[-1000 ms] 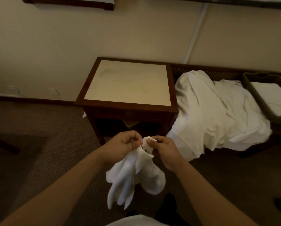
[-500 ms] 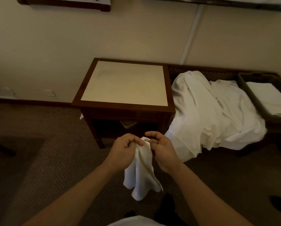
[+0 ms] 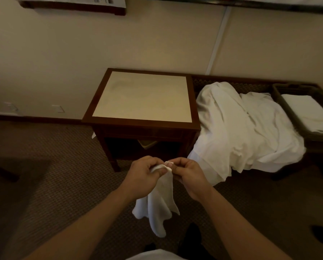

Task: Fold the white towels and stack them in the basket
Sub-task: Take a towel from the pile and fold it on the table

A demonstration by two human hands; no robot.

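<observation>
One side table (image 3: 141, 96), one loose white heap (image 3: 241, 128) beside it, one basket (image 3: 280, 91) holding folded towels (image 3: 307, 111). One small towel (image 3: 157, 201), hanging lower and more bunched than half a second ago. Pinched at top corner by left hand (image 3: 143, 175) and right hand (image 3: 190, 175), fingers closed, nearly touching.

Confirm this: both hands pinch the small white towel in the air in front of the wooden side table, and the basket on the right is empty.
Not quite. In the head view, the basket already holds folded white towels. The rest stands: left hand and right hand pinch the small white towel before the wooden side table.
</observation>
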